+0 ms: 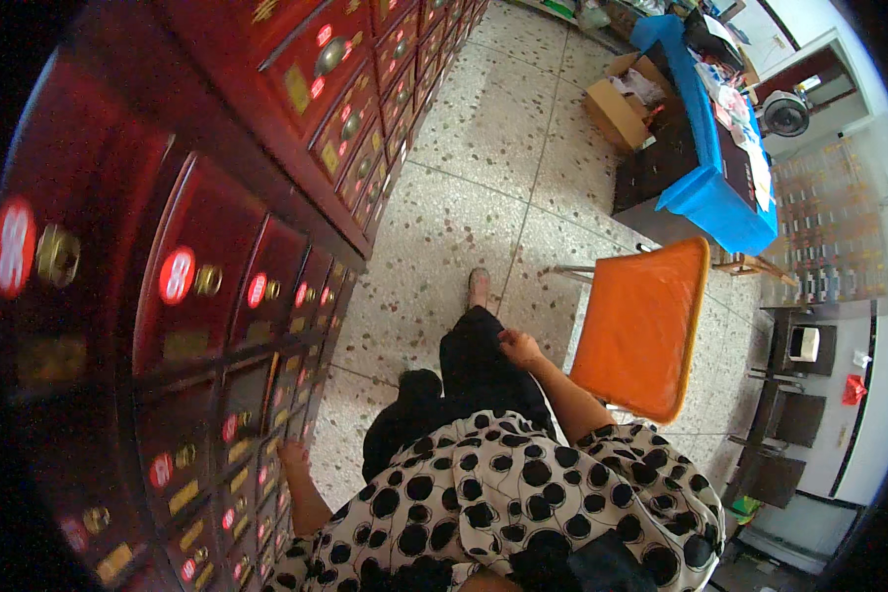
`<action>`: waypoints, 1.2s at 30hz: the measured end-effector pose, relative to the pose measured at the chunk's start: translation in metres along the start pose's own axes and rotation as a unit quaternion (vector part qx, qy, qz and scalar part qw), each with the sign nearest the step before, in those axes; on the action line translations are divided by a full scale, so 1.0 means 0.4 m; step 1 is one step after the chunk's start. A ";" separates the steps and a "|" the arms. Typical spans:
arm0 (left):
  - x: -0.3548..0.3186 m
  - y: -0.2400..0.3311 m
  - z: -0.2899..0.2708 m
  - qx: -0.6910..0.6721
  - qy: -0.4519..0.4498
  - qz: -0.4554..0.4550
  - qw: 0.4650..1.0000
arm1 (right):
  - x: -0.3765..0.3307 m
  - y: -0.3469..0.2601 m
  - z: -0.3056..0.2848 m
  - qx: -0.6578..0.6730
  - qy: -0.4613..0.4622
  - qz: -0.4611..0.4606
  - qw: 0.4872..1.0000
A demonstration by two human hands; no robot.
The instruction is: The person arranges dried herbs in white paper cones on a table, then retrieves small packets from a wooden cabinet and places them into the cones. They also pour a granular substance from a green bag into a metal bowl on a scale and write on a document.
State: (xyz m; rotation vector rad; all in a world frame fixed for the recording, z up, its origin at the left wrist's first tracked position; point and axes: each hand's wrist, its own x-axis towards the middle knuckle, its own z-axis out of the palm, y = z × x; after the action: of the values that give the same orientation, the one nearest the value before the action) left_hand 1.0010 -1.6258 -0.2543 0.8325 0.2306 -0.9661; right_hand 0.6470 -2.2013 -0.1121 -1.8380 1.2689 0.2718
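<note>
My left hand [294, 456] hangs low beside the front of a dark red wooden drawer cabinet [183, 340]. Its fingers look loosely apart with nothing in them; whether they touch a drawer front is too small to tell. In front of my right thigh, my right hand [519, 347] is curled closed, and no object shows in it. The cabinet's drawers carry round brass knobs [207, 280], red oval labels [177, 275] and yellowish plates.
An orange chair [641, 331] stands close on my right. Beyond it are a desk with a blue cover [705, 202], an open cardboard box [617, 113] and a fan [785, 113]. Speckled floor tiles [464, 212] run ahead between cabinet and desk. Dark shelves [794, 419] line the far right.
</note>
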 end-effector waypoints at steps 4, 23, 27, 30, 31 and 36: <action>0.152 -0.075 0.330 0.165 0.273 -0.082 0.944 | 0.268 0.023 -0.056 0.095 0.003 0.035 0.995; 0.651 -0.620 1.364 0.813 -0.031 -0.254 0.523 | 1.413 -0.534 -0.229 0.492 -0.165 0.145 0.842; 0.671 -0.630 1.352 0.816 -0.016 -0.254 0.519 | 1.485 -0.667 -0.182 0.644 -0.148 0.169 0.731; 0.666 -0.614 1.346 0.813 -0.013 -0.262 0.520 | 1.550 -0.617 -0.080 0.697 -0.154 0.186 0.675; 0.672 -0.615 1.347 0.812 -0.012 -0.263 0.521 | 1.555 -0.609 -0.074 0.697 -0.159 0.198 0.670; 0.677 -0.615 1.317 0.796 -0.015 -0.256 0.548 | 1.505 -0.514 -0.103 0.683 -0.130 0.218 0.685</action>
State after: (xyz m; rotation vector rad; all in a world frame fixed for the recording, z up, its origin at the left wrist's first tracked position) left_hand 0.8652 -2.2464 -0.1671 2.5303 -0.6585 -1.6869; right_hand 1.0849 -2.6042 -0.3404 -0.1804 1.1157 -0.1748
